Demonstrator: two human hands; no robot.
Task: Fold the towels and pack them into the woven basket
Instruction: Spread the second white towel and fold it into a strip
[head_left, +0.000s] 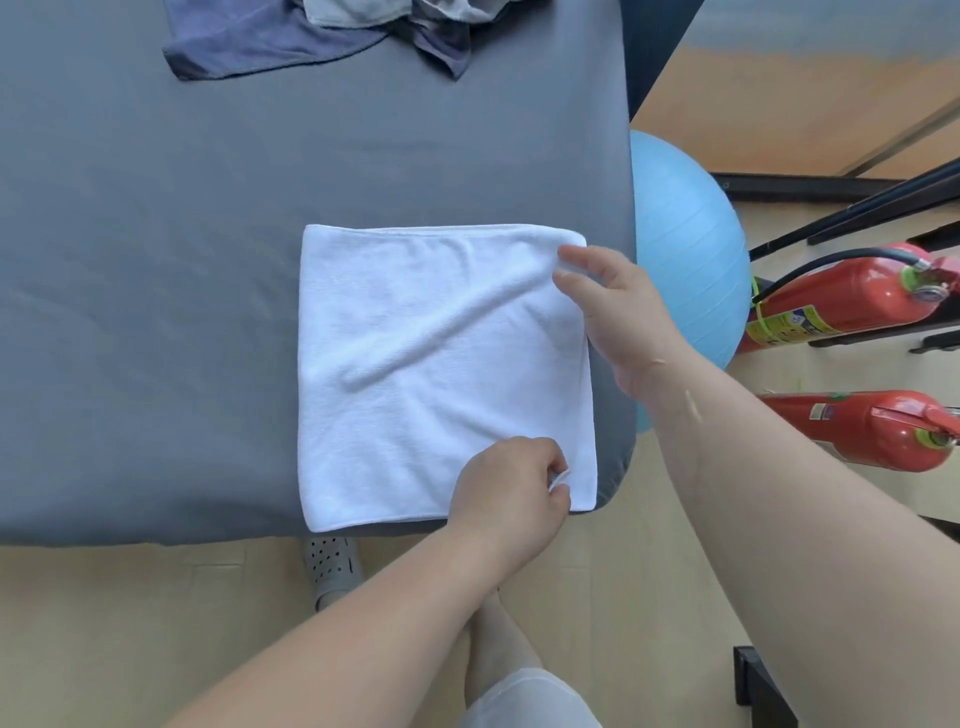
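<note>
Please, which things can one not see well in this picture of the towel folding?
Woven basket: nowhere in the head view.
Pile of towels: cut off by the top edge; their number is unclear.
White towel: its layer count, hidden under the top layer.
Left hand: fingertips mostly hidden behind its own knuckles.
Fire extinguisher label: too small to read.

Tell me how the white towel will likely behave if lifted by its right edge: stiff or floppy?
Probably floppy: the white towel shows a soft diagonal ridge and puckers where the left hand pinches it. Likely light, since the right hand pinches its far corner with fingertips only.
</note>
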